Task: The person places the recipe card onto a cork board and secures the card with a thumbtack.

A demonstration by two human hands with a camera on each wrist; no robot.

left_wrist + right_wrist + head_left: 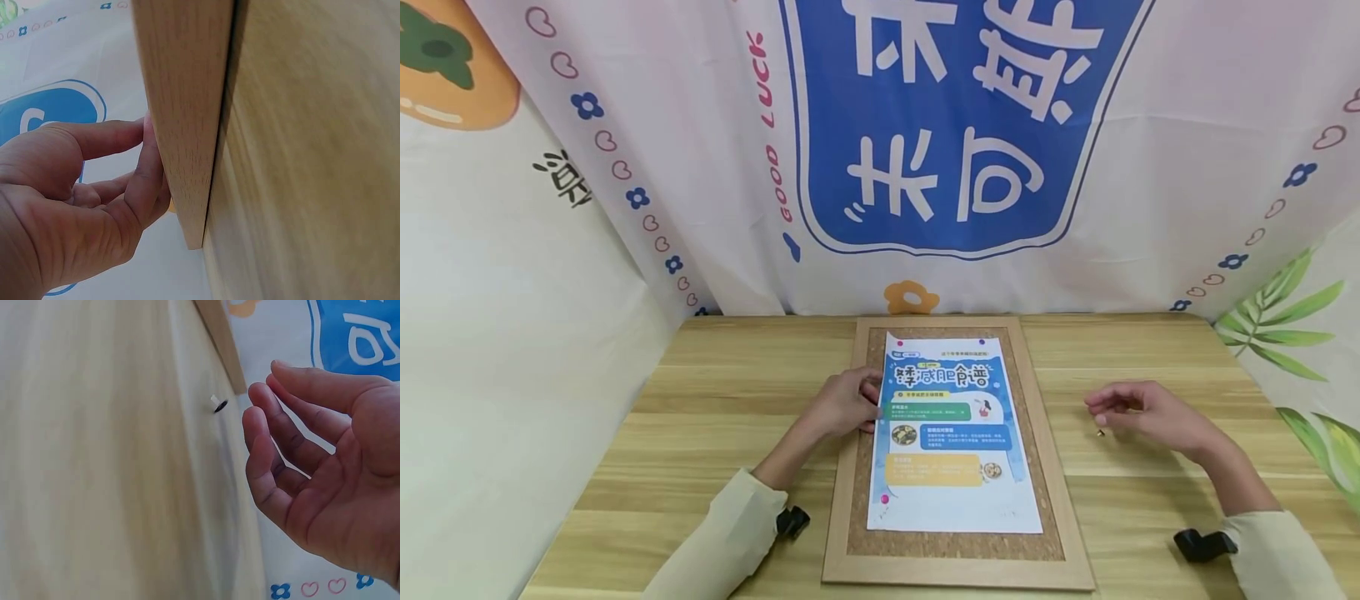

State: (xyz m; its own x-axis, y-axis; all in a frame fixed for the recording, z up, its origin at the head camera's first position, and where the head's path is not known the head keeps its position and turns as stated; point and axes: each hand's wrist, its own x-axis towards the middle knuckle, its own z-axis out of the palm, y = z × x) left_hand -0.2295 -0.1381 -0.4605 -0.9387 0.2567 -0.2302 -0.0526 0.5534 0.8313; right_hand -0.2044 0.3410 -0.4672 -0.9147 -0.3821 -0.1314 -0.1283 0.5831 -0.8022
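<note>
A printed paper poster (951, 508) lies on a wood-framed cork board (958, 573). Pink pushpins sit at its top left (900, 342) and lower left (884, 499), and a dark blue pushpin (982, 342) at the top right. At the poster's left edge, my left hand (850, 402) reaches over the frame, thumb and index fingertips together; I cannot tell what they pinch. To the right of the board, my right hand (1157, 421) hovers with loosely bent fingers, holding nothing. Just below its fingertips, a small dark-headed pushpin (220, 405) lies on the table.
The board rests on a wood-grain table (737, 383), its far end near the back curtain (722, 192). This curtain carries a large blue sign print. White printed cloth (512, 333) hangs along the left side, and leaf-printed cloth (1277, 325) along the right.
</note>
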